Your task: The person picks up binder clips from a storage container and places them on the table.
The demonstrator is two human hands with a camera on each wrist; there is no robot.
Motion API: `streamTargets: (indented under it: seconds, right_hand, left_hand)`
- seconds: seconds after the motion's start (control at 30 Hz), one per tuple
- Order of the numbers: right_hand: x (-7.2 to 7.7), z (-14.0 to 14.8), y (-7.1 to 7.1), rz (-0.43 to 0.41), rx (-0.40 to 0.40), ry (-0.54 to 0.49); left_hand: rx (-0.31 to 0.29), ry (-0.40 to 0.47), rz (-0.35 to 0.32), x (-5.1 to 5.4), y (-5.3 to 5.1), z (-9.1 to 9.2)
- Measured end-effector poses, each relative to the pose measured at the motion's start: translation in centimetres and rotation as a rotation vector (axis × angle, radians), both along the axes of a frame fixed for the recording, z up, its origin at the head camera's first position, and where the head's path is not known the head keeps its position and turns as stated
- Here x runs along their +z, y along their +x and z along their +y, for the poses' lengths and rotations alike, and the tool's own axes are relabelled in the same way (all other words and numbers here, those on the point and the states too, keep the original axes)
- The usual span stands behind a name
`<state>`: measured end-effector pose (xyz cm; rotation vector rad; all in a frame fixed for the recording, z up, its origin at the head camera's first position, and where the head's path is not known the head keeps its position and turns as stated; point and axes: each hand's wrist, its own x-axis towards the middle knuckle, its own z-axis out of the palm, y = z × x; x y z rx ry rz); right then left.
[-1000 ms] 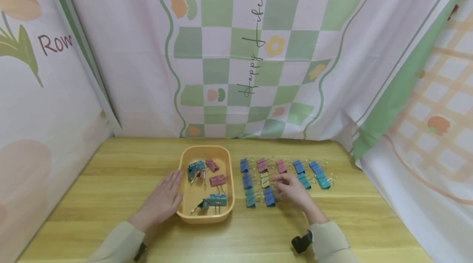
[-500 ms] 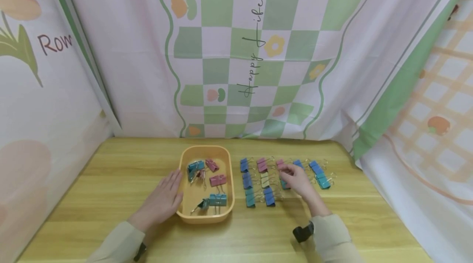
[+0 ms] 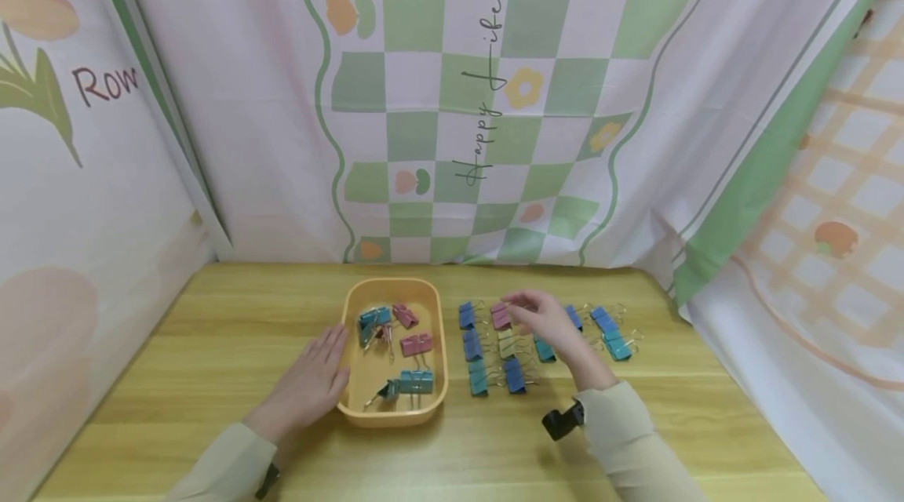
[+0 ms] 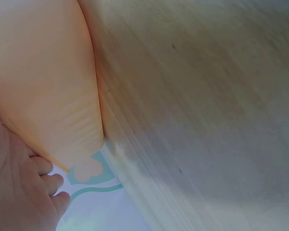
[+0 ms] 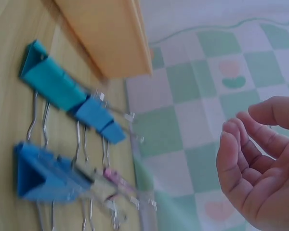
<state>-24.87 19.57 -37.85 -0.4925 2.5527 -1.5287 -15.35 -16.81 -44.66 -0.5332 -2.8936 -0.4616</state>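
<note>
My left hand (image 3: pixel 311 376) rests along the left side of a yellow-orange tray (image 3: pixel 344 408), its fingers extended against the wall. Teal and pink binder clips lie loose in the tray, such as a pink clip (image 3: pixel 417 343). My right hand (image 3: pixel 540 318) hovers over rows of binder clips to the right, near a pink binder clip (image 3: pixel 501 316). In the right wrist view that hand (image 5: pixel 260 168) has loosely bent fingers with nothing between them. It covers part of the back row. A yellow clip (image 3: pixel 508 343) and a teal clip (image 3: pixel 544 350) lie nearby.
Blue clips (image 3: pixel 515 376) and teal clips (image 3: pixel 478 378) fill the near rows, handles pointing right. Farther right lie another blue clip (image 3: pixel 603 319) and a teal clip (image 3: pixel 617 344). A patterned curtain (image 3: pixel 459 172) hangs behind the wooden table (image 3: pixel 233 314).
My right hand first shifted right over the rows, then lifted back leftward toward the back row's pink clip. My left hand and the tray stayed in place.
</note>
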Motion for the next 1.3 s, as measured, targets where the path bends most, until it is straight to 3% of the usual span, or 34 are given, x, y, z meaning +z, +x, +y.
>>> streamTargets:
  seconds: [0.37, 0.67, 0.97, 1.3]
  right_hand:
    - [0.9, -3.9, 0.1, 0.026, 0.085, 0.0]
    - [0.0, -6.5, -0.3, 0.029, 0.154, 0.002]
    - [-1.2, -8.7, -0.1, -0.058, 0.205, -0.004]
    - [-2.2, -10.4, 0.1, -0.075, 0.282, -0.001]
  left_hand:
    - [0.0, -0.008, 0.016, -0.1, -0.1, 0.0]
    - [0.001, -0.008, 0.013, -0.1, -0.2, -0.1]
    - [-0.002, -0.001, 0.009, -0.1, -0.1, 0.0]
    - [0.003, -0.017, 0.007, -0.3, -0.2, -0.2]
